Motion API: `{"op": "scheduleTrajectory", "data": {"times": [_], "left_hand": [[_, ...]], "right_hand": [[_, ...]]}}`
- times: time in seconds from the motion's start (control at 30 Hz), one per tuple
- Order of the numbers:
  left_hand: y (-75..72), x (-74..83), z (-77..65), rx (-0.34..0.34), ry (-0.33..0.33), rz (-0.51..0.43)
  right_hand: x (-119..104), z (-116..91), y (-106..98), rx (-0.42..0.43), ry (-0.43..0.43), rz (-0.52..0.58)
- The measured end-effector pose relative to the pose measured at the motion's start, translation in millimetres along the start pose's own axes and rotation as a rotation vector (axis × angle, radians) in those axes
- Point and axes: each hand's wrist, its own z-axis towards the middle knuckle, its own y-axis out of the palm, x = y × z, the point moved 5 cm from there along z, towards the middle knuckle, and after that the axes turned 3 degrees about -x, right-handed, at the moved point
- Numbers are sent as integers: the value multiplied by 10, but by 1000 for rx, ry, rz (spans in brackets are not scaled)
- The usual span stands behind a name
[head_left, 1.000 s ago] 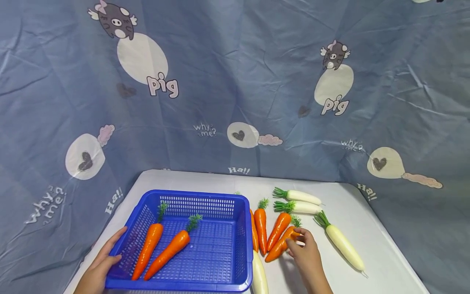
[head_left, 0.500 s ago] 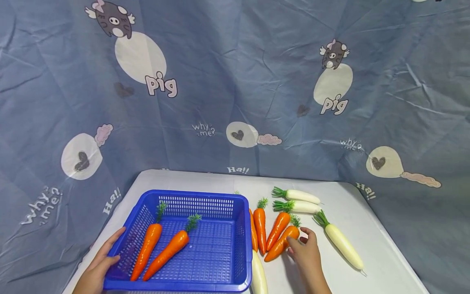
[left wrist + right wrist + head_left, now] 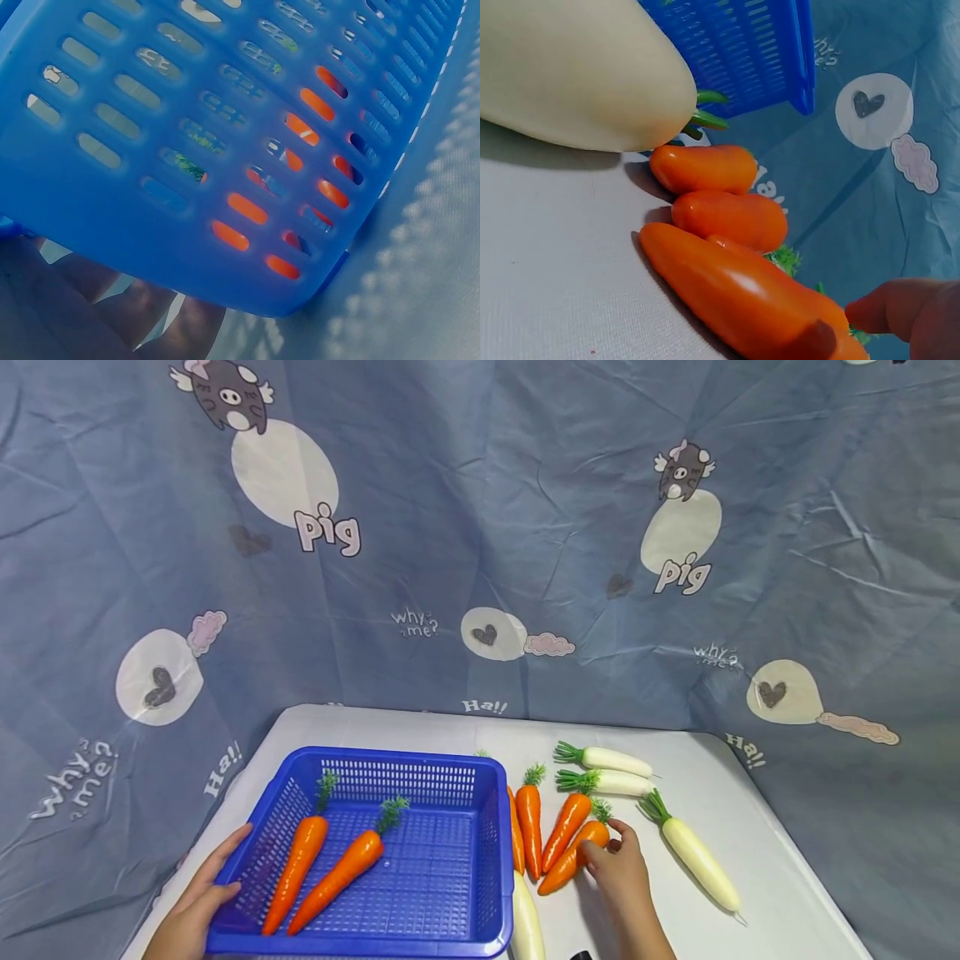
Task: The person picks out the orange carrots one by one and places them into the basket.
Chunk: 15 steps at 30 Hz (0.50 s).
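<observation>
The left hand point(image 3: 197, 902), thumb and index finger wide apart, rests against the left side of the blue basket point(image 3: 438, 893), which contains two carrots point(image 3: 297, 868). Beside it lie three carrots point(image 3: 529, 831); the right hand point(image 3: 618, 864) narrowly pinches the rightmost carrot point(image 3: 564, 868). Farther right lies a white radish point(image 3: 701, 864).

On the desk point(image 3: 712, 785), the basket point(image 3: 360, 946) holds two carrots point(image 3: 337, 882); to its right lie more carrots point(image 3: 566, 831), one radish point(image 3: 527, 922) before them, two radishes point(image 3: 618, 762) behind to the right, another radish point(image 3: 701, 864) farther right.
</observation>
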Motion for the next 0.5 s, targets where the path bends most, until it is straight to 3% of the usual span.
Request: {"op": "scheduleTrajectory", "data": {"times": [0.27,0.5], "left_hand": [[22,22,16,-64,94,-57],[-14,-2,5,-72,43,-54]], "right_hand": [[18,30,-20,-2,-24,-91],[-27,52,0,-24,-56,-160]]}}
